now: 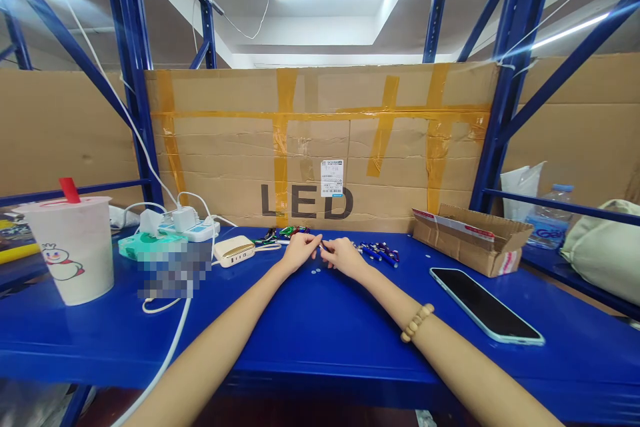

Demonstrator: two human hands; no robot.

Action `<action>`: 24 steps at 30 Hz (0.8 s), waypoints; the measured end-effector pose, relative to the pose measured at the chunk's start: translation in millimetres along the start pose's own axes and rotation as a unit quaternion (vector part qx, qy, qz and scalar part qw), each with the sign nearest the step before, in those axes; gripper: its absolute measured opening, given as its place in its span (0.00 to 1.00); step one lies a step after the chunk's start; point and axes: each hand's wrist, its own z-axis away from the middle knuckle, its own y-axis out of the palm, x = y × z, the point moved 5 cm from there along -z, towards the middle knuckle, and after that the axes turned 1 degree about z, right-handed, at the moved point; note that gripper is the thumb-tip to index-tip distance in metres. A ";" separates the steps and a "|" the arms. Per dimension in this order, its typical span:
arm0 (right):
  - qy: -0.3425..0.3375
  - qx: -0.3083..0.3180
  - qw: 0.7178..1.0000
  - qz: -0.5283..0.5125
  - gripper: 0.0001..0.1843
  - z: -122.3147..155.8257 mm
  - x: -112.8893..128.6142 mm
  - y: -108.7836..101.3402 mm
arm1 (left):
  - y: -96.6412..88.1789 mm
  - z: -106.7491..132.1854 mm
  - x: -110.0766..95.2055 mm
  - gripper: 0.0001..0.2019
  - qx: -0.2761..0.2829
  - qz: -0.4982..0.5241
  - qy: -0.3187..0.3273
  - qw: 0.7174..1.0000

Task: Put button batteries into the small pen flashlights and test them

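Observation:
My left hand [300, 251] and my right hand [346, 258] meet fingertip to fingertip above the middle of the blue shelf. The fingers of both are closed in a pinch. Between them is something small and dark, mostly hidden by the fingers, whose kind I cannot make out. Just below the fingertips a few small pale discs [316, 271] lie on the shelf. Right of my right hand is a heap of shiny blue pen-like pieces [380, 253]. Behind my left hand lie several green and dark pieces [287, 232], partly covered.
On the left stand a paper cup [75, 253], a power strip [197, 229] with white cables, a green tissue pack [145, 245] and a cream power bank [234, 251]. A phone [485, 303] and an open cardboard box [467, 233] lie right. Cardboard [225, 153] walls the back.

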 end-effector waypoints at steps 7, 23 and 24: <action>0.024 -0.012 0.998 -0.063 0.12 -2.1 -2.0 1.4 | 0.2 0.2 -2.1 0.23 -0.003 0.008 0.028 1.000; 0.008 -0.112 0.993 0.028 0.14 -0.9 3.7 -10.7 | 1.6 0.5 -13.1 0.18 -0.069 -0.022 0.044 0.996; 0.009 -0.119 0.992 0.034 0.15 -0.7 2.7 -12.1 | 2.4 0.6 -13.6 0.15 -0.073 -0.013 0.042 0.996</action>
